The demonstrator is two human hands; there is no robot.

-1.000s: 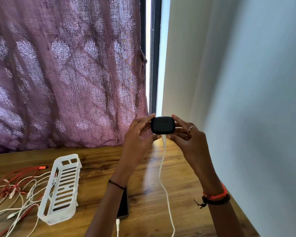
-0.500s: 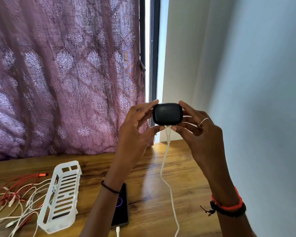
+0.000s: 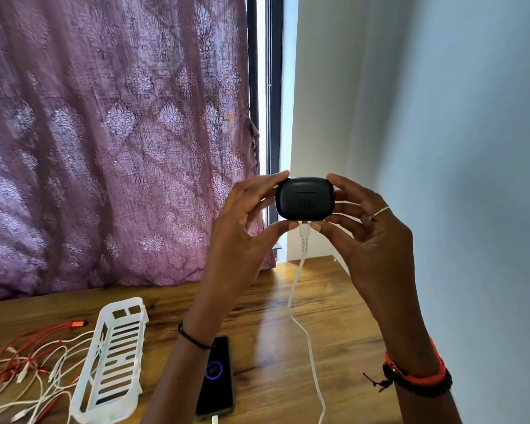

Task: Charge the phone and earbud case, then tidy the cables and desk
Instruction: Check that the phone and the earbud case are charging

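Hands hold a small black earbud case (image 3: pixel 305 198) up in the air, high above the wooden surface (image 3: pixel 273 347). The left hand (image 3: pixel 242 228) grips the left side of the case. Its fingers (image 3: pixel 266 182) curl over the top and its thumb presses up from below. The right hand (image 3: pixel 371 240) grips the right side the same way, and one finger wears a thin ring (image 3: pixel 380 213).

A white cable (image 3: pixel 303 301) is plugged into the bottom of the case, between the two thumbs. It hangs down, lands on the surface and runs off the bottom of the view.

The phone (image 3: pixel 216 377) lies flat on the surface, just under the left wrist. Its screen glows with a purple ring and the number 87. A little white plug (image 3: pixel 214 419) sits at its near end.

Just left of the phone lies a white plastic rack (image 3: pixel 114 359) with slots in it. Beside the rack is a messy pile of red and white cables (image 3: pixel 22 362), and some of them reach the rack's side.

A purple curtain (image 3: pixel 104 148) with leafy shapes hangs behind the surface. A pale wall (image 3: pixel 441 148) stands on the right.
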